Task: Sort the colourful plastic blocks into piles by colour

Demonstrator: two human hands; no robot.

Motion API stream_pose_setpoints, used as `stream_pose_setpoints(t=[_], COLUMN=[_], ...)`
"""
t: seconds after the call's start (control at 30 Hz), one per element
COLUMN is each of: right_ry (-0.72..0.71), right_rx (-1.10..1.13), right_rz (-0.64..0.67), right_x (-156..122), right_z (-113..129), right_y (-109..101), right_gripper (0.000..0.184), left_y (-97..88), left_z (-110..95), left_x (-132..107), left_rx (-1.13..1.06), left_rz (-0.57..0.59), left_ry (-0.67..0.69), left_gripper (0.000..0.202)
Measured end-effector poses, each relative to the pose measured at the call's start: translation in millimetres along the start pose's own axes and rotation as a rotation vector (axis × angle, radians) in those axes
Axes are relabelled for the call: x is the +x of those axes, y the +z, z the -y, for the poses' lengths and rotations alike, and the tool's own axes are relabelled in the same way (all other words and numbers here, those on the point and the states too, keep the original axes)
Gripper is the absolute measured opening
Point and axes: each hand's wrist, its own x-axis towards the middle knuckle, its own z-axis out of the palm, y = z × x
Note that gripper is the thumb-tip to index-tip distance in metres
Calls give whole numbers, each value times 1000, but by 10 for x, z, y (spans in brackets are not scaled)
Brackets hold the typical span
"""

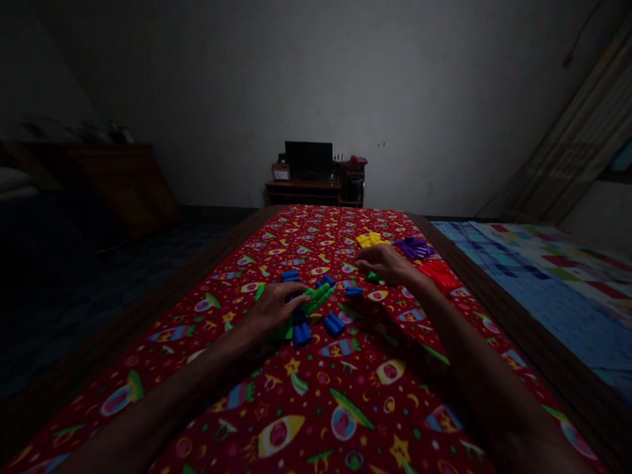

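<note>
My left hand (277, 305) is closed around green stick-like pieces (320, 297), which point out to the right past the thumb. More green shows beneath and behind that hand, partly hidden by it. Small blue paired tubes (334, 324) lie around it on the red patterned cloth, several in all. My right hand (384, 262) hovers over the cloth further right, its fingers loosely bent, with nothing visible in them. Just under its palm a small green piece (373, 278) shows, partly covered.
Beyond my right hand are piles of yellow pieces (371, 240), purple pieces (415, 248) and red pieces (439, 278). The red cloth (340, 375) covers a long surface with dark brown edges. A desk with a black monitor (309, 160) stands against the far wall. The room is dim.
</note>
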Motion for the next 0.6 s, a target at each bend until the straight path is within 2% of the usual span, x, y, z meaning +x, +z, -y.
stream_pose_setpoints(t=[0.1,0.17,0.23,0.3,0.37,0.5,0.6], right_ry=[-61,-167,-252,-247,-155,166,356], right_rx=[66,-2,-101,-173,-211,-300,-453], right_rz=[114,186,190,144,146,296,332], right_x=[7,32,52,48,13,-87,-115], right_z=[109,227,292,250,96,-333,-539], right_y=[147,294,364,300,122,-260,-327], right_gripper=[36,28,22,21,20,16,15], left_y=[2,1,-2,-5,-6,5,21], left_z=[-42,-71,-85,-82,-71,-50,-34], left_x=[-1,-4,-7,-7,-6,-3,-6], left_rx=[-18,-37,-48,-46,-39,-53,-64], left_rz=[6,5,1,-8,-14,-16,-10], left_ry=[-16,-22,-37,-59,-72,-60,-35], left_gripper=[28,27,28,29,30,30,30])
